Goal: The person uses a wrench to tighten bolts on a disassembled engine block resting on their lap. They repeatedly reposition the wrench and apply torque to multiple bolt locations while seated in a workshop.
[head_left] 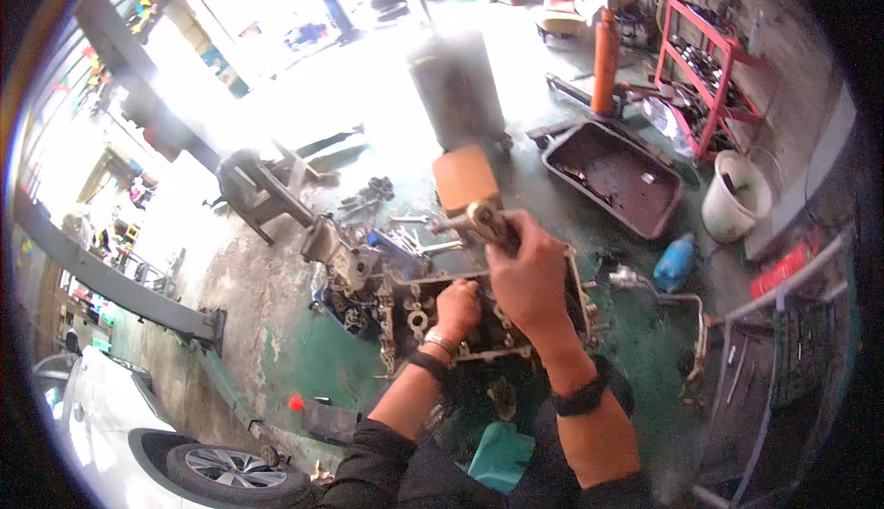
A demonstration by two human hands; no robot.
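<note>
An engine block (419, 322) lies on the floor in front of me, its top side open with a metal rim around it. My left hand (457, 308) is closed and reaches down into the block; what its fingers hold, if anything, is hidden. Above the block's right part, my right hand (527, 274) grips a ratchet wrench (485, 221) close to its round head. The ratchet is raised clear of the block, its head toward the far side. Just beyond it stands an orange-tan plastic container (465, 178).
Several spanners (428, 244) and engine parts (345, 260) lie left of the container. A black tray (612, 184), white bucket (734, 200), blue plastic item (675, 263) and metal pipe (695, 311) are at right. Stool (247, 187), lift arm (120, 274) and white car (106, 421) stand left.
</note>
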